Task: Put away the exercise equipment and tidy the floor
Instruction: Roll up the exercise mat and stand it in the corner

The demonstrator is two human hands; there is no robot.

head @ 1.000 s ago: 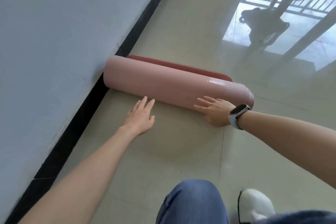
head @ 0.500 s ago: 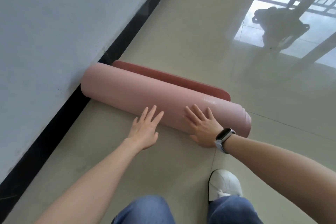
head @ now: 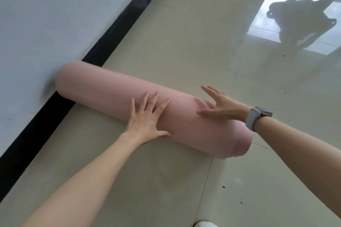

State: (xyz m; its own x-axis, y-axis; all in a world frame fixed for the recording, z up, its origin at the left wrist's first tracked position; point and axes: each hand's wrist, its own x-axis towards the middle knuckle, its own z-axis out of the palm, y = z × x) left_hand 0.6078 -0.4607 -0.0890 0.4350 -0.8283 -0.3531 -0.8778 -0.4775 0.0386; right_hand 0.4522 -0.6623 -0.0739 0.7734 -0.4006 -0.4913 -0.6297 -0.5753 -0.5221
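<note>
Mat: the pink exercise mat (head: 118,97) lies fully rolled on the tiled floor (head: 184,33), its far end touching the black skirting (head: 110,42) at the wall.
Handling: likely light, soft and springy; the roll may loosen if released, and the glossy tiles may let it slide.
Hold: best taken around the roll's middle with both hands, or under one arm.
Left hand: the left hand (head: 147,118) presses flat on the roll, fingers spread, grasping nothing.
Right hand: the right hand (head: 223,105) also rests flat with straight fingers, a watch (head: 255,118) on its wrist.
Change: half a second ago a darker unrolled strip showed beyond the roll; now none shows, and both palms sit higher on it.
</note>
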